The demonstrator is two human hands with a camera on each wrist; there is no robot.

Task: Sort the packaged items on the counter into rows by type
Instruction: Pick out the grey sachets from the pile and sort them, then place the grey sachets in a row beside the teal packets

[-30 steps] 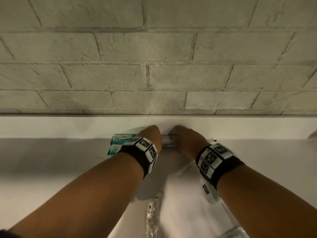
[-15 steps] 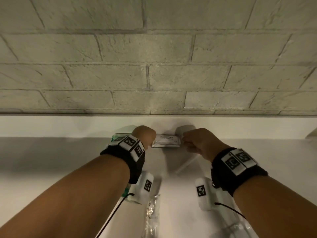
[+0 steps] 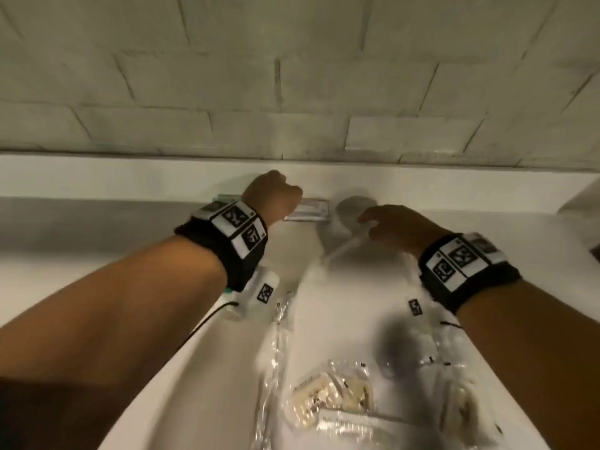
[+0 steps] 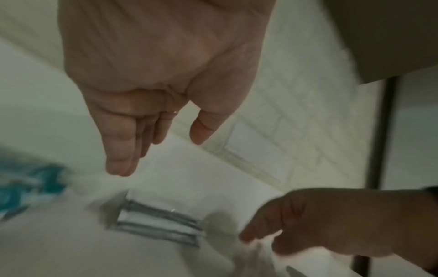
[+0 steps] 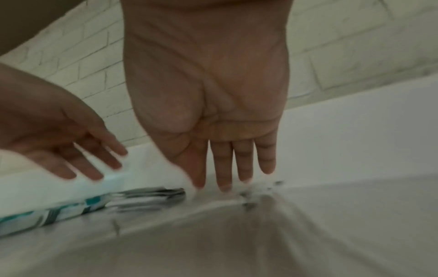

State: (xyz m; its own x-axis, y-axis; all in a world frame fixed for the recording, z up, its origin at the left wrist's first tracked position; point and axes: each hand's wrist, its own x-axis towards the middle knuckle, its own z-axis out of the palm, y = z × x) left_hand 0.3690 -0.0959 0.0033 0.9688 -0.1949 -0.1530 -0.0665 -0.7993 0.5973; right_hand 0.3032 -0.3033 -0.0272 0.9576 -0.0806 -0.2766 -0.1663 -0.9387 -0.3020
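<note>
Both hands are hovering over the back of the white counter [image 3: 97,254], and neither is holding anything. In its wrist view the left hand [image 4: 151,90] is hanging with fingers relaxed and nearly straight, thumb apart from them, nothing between. The right hand [image 5: 213,112] is spread flat, palm down, with its fingertips [image 5: 222,185] reaching toward the counter surface; whether they are actually touching it is hard to say, since the frame is blurring there.

Between the two hands a grey-and-white packet [image 3: 308,210] is lying flat against the low ledge under the brick wall [image 3: 292,76]. Its long axis is running left to right, parallel to that ledge. Just to its left, mostly hiding behind the left wrist in the head view, teal-and-white packets [image 5: 47,211] are lying end to end with it along the same line, so a row is already forming at the back.

The grey packet is sitting just beside the left hand's knuckles and a little farther from the right hand, which is hanging near a thin white wrapped stick [image 3: 344,248] lying on a slant, pointing from the back row down toward the person.

Nearer the person, clear bags of pale contents [image 3: 334,397] are lying unsorted, well apart from the back row and closer to the right arm. Judging by this layout, the coming move is probably turning on the right hand, since the stick and bags lie on its side.
</note>
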